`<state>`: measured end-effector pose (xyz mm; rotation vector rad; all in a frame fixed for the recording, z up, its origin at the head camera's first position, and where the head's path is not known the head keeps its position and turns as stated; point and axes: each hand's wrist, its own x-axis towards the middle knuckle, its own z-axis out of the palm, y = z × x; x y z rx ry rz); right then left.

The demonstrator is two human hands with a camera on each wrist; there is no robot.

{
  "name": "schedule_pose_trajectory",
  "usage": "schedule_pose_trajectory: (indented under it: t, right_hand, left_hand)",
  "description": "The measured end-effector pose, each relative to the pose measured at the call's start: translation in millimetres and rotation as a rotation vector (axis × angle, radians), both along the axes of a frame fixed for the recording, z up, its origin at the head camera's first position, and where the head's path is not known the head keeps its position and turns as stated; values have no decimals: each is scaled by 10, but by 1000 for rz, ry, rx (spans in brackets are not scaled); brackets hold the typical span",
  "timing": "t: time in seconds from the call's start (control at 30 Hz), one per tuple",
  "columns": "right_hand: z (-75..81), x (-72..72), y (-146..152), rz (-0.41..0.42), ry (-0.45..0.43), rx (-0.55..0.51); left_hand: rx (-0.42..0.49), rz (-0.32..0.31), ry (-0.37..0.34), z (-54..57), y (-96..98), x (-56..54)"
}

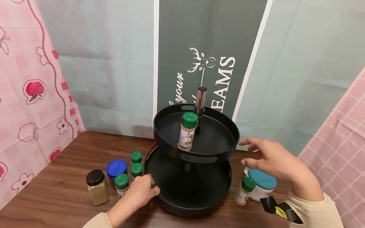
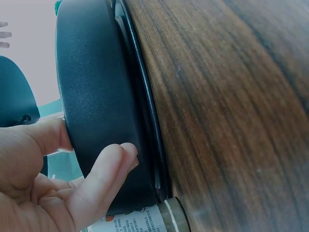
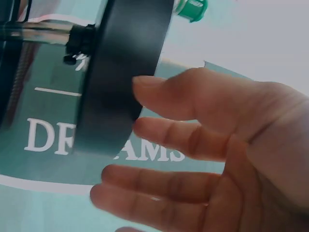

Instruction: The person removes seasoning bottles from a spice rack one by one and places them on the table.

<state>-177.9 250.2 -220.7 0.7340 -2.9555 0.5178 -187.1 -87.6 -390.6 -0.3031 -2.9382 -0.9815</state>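
Note:
A black two-tier round tray stand, with an upper tray (image 1: 217, 140) and a lower tray (image 1: 182, 211) on a metal post (image 1: 200, 99), stands on the table. My left hand (image 1: 140, 191) grips the lower tray's left rim: the thumb is at its top edge and the fingers (image 2: 104, 176) lie along the outer wall. My right hand (image 1: 271, 158) hovers by the upper tray's right side, fingers spread and holding nothing. On the upper tray, a green-capped spice bottle (image 1: 187, 138) stands upright near the front.
Left of the stand are several green-capped spice bottles (image 1: 121, 183), a blue-lidded container (image 1: 117, 168) and a black-lidded jar (image 1: 97, 190). Right of it stand another green-capped bottle (image 1: 244, 192) and a teal-lidded tub (image 1: 262, 184). Curtains hang behind and at both sides.

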Motion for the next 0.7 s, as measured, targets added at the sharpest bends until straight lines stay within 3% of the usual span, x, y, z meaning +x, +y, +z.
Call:
schedule_pose_trajectory:
  t: [0.27, 0.7]
  right_hand:
    - [182, 50, -173, 42, 88, 2]
    - [311, -2, -588, 139, 221, -8]
  left_hand:
    - [-22, 4, 4, 48, -4, -5]
    - [-25, 8, -17, 35, -6, 8]
